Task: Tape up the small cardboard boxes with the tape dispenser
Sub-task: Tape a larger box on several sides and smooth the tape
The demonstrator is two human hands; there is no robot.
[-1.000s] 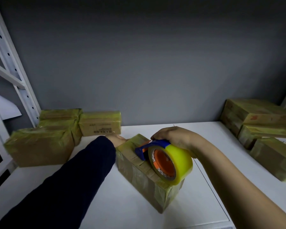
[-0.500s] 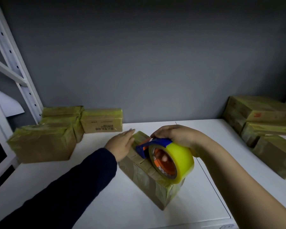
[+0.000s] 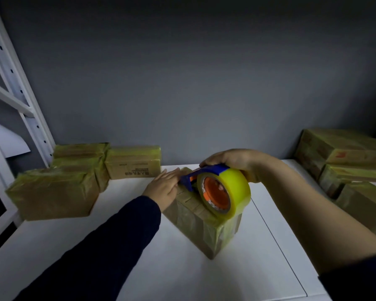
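A small cardboard box [image 3: 202, 227] wrapped in yellowish tape sits on the white table [image 3: 182, 268] in the middle. On its top rests the tape dispenser [image 3: 221, 192], a blue frame with an orange core and a yellow roll. My right hand [image 3: 237, 161] grips the dispenser from above. My left hand [image 3: 163, 187] lies flat with straight fingers on the box's far left top, just beside the dispenser's blue nose.
Several taped boxes [image 3: 54, 192] stand stacked at the back left, one labelled box [image 3: 134, 162] beside them. More taped boxes [image 3: 345, 157] are piled at the right. A white shelf upright [image 3: 20, 101] rises at left. A grey wall stands behind.
My left hand has come out from behind the box and now lies flat on its top. The dispenser has stayed on the box's top, its nose now by the left fingers.
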